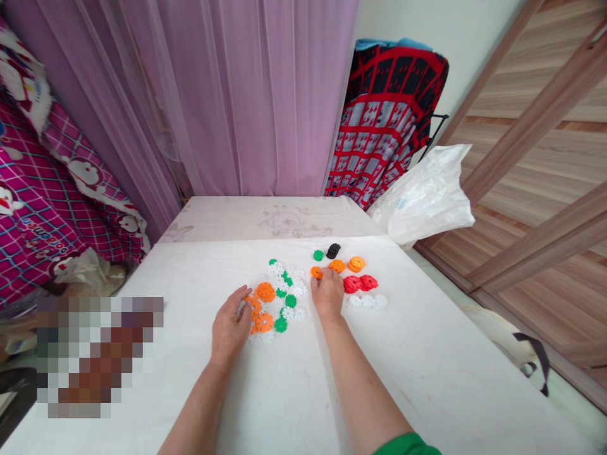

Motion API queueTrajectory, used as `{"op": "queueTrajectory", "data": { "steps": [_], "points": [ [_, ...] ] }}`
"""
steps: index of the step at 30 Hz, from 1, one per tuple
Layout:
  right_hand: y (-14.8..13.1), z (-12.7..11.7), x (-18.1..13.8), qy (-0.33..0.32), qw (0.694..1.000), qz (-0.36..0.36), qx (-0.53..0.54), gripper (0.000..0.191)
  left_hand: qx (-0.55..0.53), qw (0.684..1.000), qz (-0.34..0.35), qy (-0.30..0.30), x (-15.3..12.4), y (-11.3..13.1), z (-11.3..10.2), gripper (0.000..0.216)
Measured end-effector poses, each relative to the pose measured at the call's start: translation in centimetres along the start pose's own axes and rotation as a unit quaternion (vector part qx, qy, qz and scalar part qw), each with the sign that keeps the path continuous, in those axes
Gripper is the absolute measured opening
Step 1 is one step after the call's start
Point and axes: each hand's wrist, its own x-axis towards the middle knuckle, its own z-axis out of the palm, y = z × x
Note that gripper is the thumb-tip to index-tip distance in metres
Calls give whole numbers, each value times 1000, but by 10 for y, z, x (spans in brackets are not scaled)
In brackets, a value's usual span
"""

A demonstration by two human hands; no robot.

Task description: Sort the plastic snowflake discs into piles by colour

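Note:
Flat plastic snowflake discs lie in two groups on a white-covered table (284, 404). On the left is a cluster of orange discs (264, 291), green discs (291, 301) and white discs (300, 313). My left hand (231, 325) is at its left edge, fingers curled against the orange discs; a whitish bit shows between thumb and fingers, too small to name. My right hand (329, 294) pinches a small orange disc (316, 272) between the two groups. Right of it are overlapping red discs (360, 283) and a row of white discs (368, 301).
Beyond my right hand are orange stacks (356, 263), a black stack (333, 251) and one green disc (318, 255). A white plastic bag (427, 189) stands at the table's far right corner. Purple curtains (251, 95) hang behind; a blurred patch (104, 354) covers the left edge.

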Motion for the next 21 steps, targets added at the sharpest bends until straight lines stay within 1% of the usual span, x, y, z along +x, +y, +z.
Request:
{"op": "queueTrajectory", "data": {
  "steps": [9,16,18,21],
  "points": [
    [3,0,-2,12,1000,-18,10,23,-7,1000,1,1,0,-2,1,35],
    [6,5,-3,32,999,-22,31,21,-2,1000,-5,-3,1,-1,1,35],
    [5,1,-6,45,996,-36,61,21,-4,1000,-5,-1,1,0,0,35],
    [4,-15,-14,64,990,-75,96,24,-6,1000,-5,2,1,0,0,34]
  ]
}}
